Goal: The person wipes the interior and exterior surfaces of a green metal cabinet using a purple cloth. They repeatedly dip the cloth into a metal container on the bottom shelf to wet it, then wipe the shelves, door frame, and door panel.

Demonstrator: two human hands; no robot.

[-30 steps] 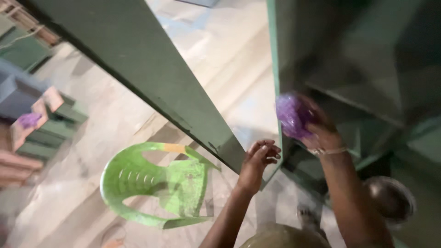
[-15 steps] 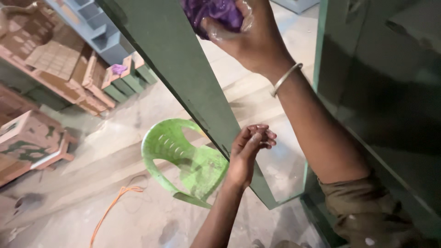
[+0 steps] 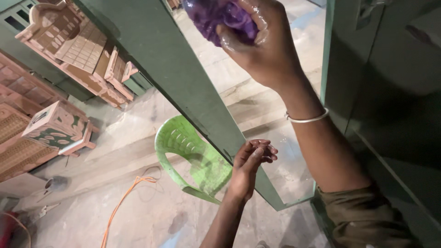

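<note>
In the head view, a crumpled purple cloth [image 3: 225, 18] is held at the top of the frame, gripped tightly by the right hand [image 3: 262, 43], whose wet fingers [image 3: 239, 43] are curled around it. The cloth is pressed close to the edge of a green metal door panel [image 3: 183, 87], which slants across the picture from upper left to lower right. A thin silver bangle [image 3: 307, 118] is worn on the right wrist.

Lower down, the left hand [image 3: 250, 165] is seen empty, its fingers bent loosely together and resting against the panel's edge. Behind the panel, a green plastic chair [image 3: 193, 156] stands on the concrete floor [image 3: 151, 216], with an orange cable [image 3: 124, 202] trailing beside it. Carved wooden pieces [image 3: 59, 126] are stacked at the left. A green cabinet wall [image 3: 390, 105] fills the right side.
</note>
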